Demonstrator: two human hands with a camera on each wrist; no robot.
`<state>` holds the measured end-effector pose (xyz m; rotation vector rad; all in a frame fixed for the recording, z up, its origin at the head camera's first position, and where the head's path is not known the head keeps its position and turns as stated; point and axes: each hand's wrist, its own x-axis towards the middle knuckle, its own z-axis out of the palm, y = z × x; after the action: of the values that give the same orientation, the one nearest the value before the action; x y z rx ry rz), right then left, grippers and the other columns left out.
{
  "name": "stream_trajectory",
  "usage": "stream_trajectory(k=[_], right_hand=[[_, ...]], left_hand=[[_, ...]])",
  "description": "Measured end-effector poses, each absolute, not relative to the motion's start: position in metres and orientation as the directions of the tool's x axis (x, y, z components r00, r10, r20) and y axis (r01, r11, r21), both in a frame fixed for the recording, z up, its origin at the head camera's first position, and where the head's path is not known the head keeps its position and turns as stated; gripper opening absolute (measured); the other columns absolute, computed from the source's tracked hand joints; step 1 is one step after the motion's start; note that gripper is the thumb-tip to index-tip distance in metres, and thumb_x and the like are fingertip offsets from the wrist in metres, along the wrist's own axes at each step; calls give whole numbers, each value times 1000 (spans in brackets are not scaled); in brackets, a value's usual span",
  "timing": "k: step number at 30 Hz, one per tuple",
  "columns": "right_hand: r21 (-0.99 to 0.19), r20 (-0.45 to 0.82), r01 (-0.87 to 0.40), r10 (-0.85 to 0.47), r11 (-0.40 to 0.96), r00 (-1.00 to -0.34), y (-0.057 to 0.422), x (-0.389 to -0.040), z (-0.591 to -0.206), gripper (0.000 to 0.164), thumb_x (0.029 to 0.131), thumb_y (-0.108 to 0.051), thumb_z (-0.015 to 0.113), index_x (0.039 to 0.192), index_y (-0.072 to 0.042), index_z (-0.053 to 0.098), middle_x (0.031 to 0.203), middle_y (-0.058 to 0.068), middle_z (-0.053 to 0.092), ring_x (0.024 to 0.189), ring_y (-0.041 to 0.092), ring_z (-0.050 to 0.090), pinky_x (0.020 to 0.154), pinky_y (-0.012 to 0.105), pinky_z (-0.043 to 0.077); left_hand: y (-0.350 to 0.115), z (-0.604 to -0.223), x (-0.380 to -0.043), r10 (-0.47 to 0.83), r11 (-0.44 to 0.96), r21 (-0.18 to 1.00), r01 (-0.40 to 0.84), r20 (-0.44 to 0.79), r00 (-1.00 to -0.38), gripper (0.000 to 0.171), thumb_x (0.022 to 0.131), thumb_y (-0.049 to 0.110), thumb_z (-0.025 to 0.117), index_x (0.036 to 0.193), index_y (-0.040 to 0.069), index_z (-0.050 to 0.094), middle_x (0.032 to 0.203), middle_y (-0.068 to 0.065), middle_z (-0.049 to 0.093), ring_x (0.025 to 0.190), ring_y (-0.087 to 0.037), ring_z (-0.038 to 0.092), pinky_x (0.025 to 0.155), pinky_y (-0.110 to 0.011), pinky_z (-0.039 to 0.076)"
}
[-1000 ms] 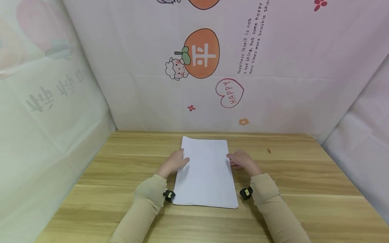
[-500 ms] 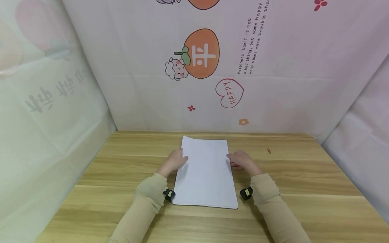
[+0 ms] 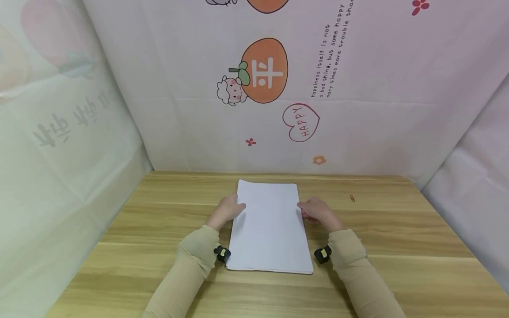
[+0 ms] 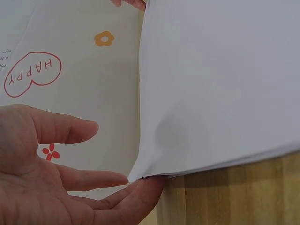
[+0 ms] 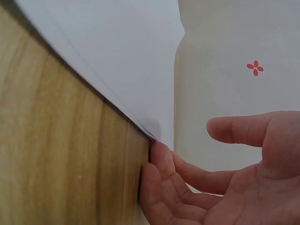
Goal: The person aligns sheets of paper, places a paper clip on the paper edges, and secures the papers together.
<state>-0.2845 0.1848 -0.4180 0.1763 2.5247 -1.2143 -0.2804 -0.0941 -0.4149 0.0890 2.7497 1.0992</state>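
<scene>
Two long edges of the paper stack (image 3: pixel 270 229) under touch

Seen from the head, the paper stack lay between the left hand (image 3: pixel 226 212) and the right hand (image 3: pixel 317 210); both met its far half from opposite sides, probably so that each side steadied the other; the far-left corner curled up slightly beyond the left fingers; a paper clip (image 3: pixel 352 198) lay on the table (image 3: pixel 397 238), well to the right of the right fingers, seemingly out of their way.

Seen from the left wrist, the left thumb (image 4: pixel 70 130) stood spread from the other fingers, off the sheets; the index fingertip (image 4: pixel 119 178) was at the far-left corner, and more fingers bore against the edge or just under it; nothing was pinched, perhaps because a firm grip would have creased the paper.

Seen from the right wrist, the right thumb (image 5: pixel 234 130) also stood apart; the fingertips (image 5: pixel 161 153) beside it met the edge near the far-right corner, loosely bent and close together; how hard they pressed, I could not tell.
</scene>
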Motion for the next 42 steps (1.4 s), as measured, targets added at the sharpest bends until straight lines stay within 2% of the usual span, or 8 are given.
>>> stream_trajectory(k=[6,13,24,27,30,36,39,42], right_hand=[[-733,-348,241,-46,637,-936,184,-285,-419,33,96,-26,48,96,4,60,88,8,60,73,13,57,63,27,52],[-735,-350,248,-40,632,-936,187,-287,-423,31,96,-26,49,93,2,60,81,4,58,70,11,55,61,26,51],[-755,-366,265,-51,600,-929,189,-286,-423,33,96,-27,48,103,4,58,88,7,61,74,13,56,61,25,50],[-757,-371,268,-53,596,-927,189,-286,-423,32,97,-27,48,100,4,58,83,5,60,72,12,55,61,25,49],[-759,-369,264,-59,596,-927,189,-286,-423,31,97,-26,48,92,2,59,75,2,58,67,11,52,60,25,48],[-761,-365,250,-78,599,-928,190,-286,-423,34,97,-27,47,70,-6,51,57,-3,44,54,9,41,55,23,42],[-760,-366,242,-89,603,-926,190,-287,-423,39,97,-27,47,63,-10,43,54,-4,39,51,9,38,53,22,40],[-754,-363,234,-93,614,-927,189,-286,-421,43,97,-28,48,58,-14,38,51,-5,35,49,10,36,54,23,40]], left_hand=[[-94,-417,-281,98,751,660,-15,-134,-986,54,96,22,49,138,-9,38,142,-26,41,132,-40,40,106,-50,35],[-92,-418,-282,92,743,669,-20,-132,-987,54,96,22,49,138,-10,38,142,-27,41,131,-42,40,105,-51,36],[-94,-415,-279,83,691,720,-64,-167,-982,55,95,22,50,138,-10,38,143,-28,40,131,-41,40,105,-51,36],[-96,-417,-279,81,671,738,-70,-166,-983,52,94,20,51,134,-10,42,139,-27,44,123,-38,48,100,-49,42],[-98,-420,-279,80,640,764,-80,-169,-982,45,93,19,52,128,-9,47,129,-24,53,106,-32,56,84,-43,49],[-102,-425,-283,76,579,808,-108,-185,-980,37,91,16,53,121,-7,53,101,-15,58,75,-18,53,62,-28,48],[-103,-425,-285,75,566,817,-110,-185,-980,39,90,14,53,122,-7,52,99,-16,58,63,-14,48,57,-26,46],[-104,-425,-286,74,563,819,-109,-181,-981,42,90,12,52,126,-9,50,114,-22,58,65,-15,50,58,-25,47]])
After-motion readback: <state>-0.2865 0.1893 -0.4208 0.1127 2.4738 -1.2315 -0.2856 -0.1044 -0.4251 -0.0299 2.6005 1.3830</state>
